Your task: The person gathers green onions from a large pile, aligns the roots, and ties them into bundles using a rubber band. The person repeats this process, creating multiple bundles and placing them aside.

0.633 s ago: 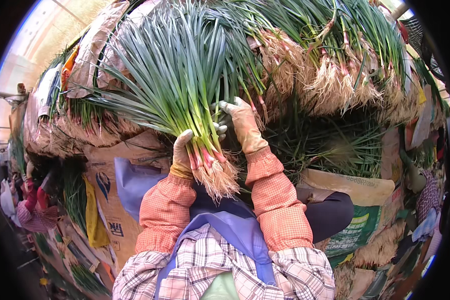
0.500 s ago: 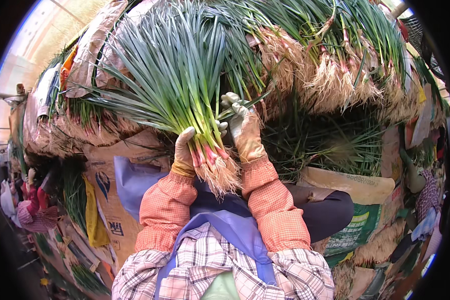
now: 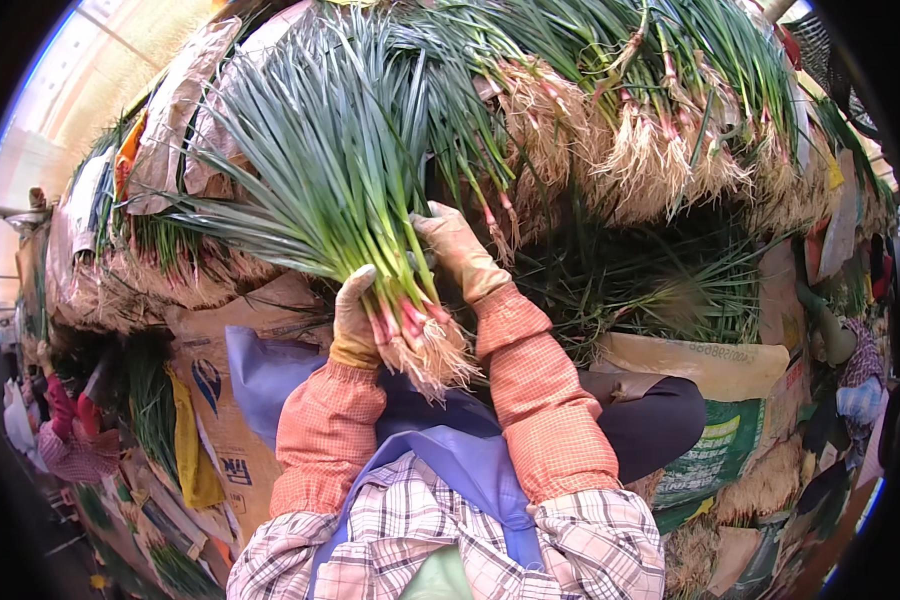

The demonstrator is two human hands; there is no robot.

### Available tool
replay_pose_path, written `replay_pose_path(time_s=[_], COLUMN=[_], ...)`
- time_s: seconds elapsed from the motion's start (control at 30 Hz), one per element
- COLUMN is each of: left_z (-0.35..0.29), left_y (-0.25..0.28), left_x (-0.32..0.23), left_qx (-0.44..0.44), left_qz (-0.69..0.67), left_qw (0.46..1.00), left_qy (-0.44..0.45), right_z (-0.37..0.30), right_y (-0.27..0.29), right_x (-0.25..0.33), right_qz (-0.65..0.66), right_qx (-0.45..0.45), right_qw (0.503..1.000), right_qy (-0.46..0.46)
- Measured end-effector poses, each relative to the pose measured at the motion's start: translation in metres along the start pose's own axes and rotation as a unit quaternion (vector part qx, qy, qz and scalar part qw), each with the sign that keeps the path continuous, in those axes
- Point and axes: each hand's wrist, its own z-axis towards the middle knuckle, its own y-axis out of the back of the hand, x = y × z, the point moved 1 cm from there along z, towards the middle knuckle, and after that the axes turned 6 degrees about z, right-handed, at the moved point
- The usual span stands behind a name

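A thick bunch of green onions (image 3: 385, 225) fans out in front of me, long green leaves pointing up and away, pinkish-white bases and pale roots hanging toward my lap. My left hand (image 3: 354, 318), in a stained pale glove, is closed round the lower left of the stalks; the bunch hides most of its fingers. My gloved right hand (image 3: 458, 248) is closed at the bunch's right side, higher up, with its fingertips against a stalk there. Orange checked sleeves cover both forearms.
More green onions (image 3: 660, 130) lie heaped across the far side, roots hanging over the edge. Loose leaves (image 3: 660, 285) gather in the shadow below. Cardboard (image 3: 220, 390) lies at left, a green and tan sack (image 3: 715, 440) at right. Another person (image 3: 75, 430) sits at far left.
My right hand has shifted left, from holding a loose leafy piece beside the bunch to the bunch's right side. The bunch has dropped slightly toward me in my left hand.
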Motion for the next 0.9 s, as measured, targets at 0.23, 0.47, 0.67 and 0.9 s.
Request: replay_pose_path(time_s=[0.23, 0.47, 0.67, 0.9], left_z=[-0.020, 0.001, 0.002, 0.012], left_y=[-0.013, 0.005, -0.019, -0.005], left_x=[-0.022, -0.006, -0.010, -0.001], left_qx=[0.058, 0.133, 0.070, 0.113], left_qz=[-0.054, -0.078, -0.046, 0.008], left_qw=[0.995, 0.986, 0.990, 0.993], left_qy=[-0.062, -0.064, -0.112, 0.029], right_z=[0.066, 0.001, 0.030, 0.004], right_y=[-0.004, 0.065, 0.065, 0.026], right_x=[0.056, 0.095, 0.105, 0.023], right_qz=[-0.381, -0.437, -0.523, -0.321], right_qx=[-0.049, -0.177, -0.146, 0.121], right_qw=[0.919, 0.870, 0.837, 0.937], right_qy=[0.092, 0.142, 0.059, 0.058])
